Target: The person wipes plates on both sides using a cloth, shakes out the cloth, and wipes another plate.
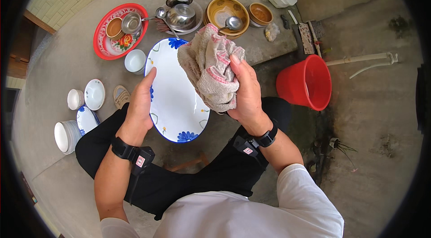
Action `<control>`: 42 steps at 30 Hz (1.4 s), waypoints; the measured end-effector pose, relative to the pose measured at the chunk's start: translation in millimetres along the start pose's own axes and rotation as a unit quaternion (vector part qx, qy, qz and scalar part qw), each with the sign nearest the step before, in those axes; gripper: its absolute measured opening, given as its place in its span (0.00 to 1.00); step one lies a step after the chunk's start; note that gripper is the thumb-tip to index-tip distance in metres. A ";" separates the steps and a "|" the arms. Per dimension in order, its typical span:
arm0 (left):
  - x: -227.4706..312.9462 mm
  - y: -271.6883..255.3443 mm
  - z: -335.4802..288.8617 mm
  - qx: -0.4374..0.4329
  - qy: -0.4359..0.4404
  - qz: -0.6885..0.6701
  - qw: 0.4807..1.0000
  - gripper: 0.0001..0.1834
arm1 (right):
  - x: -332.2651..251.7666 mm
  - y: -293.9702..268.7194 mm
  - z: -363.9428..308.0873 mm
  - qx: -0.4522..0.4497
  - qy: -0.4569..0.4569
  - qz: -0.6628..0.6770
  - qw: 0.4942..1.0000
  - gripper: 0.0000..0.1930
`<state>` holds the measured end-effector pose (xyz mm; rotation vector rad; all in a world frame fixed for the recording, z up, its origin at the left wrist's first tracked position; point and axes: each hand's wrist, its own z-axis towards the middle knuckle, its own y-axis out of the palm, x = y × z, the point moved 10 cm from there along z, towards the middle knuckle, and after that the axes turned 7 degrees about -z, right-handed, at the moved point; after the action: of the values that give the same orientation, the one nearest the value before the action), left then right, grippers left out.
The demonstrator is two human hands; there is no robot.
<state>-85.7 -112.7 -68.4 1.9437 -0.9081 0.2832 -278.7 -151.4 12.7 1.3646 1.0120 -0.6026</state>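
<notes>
Left hand (140, 103) grips the left rim of an oval white platter (173, 99) with blue flowers, right hand (244, 92) presses a bunched-up towel (208, 65) on it, red bucket (305, 83) off right.

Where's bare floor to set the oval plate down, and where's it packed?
Free: concrete between the red tray and the small white bowls; also ground right of the red bucket. Crowded: the row of metal pots and yellow bowls, plus the stacked dishes.

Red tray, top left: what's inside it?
The red tray holds a brown bowl and a steel bowl; they cover part of its floral base.
</notes>
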 end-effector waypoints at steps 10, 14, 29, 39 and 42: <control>20.6 24.5 -17.2 -0.055 0.021 -0.040 0.997 0.33 | -297.6 -93.0 -177.1 0.167 -0.297 -0.450 0.826 0.21; 29.3 20.0 -11.5 -0.026 0.052 -0.023 0.998 0.32 | -336.0 -85.8 -231.7 0.165 -0.223 -0.576 0.769 0.24; 31.5 3.9 -5.5 0.007 0.034 0.011 0.999 0.33 | -487.0 -153.1 -381.5 0.334 -0.105 -0.813 0.465 0.21; 41.1 -4.7 1.3 0.023 0.065 0.029 0.997 0.32 | -477.6 -195.2 -427.0 0.379 -0.042 -0.827 0.413 0.27; 40.7 -7.0 -1.6 0.018 0.057 0.004 0.998 0.32 | -502.8 -203.0 -436.7 0.461 -0.104 -0.753 0.458 0.29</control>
<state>-52.1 -128.9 -50.6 1.9368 -0.8409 0.4146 -792.3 139.9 381.5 0.6899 1.6018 -2.9476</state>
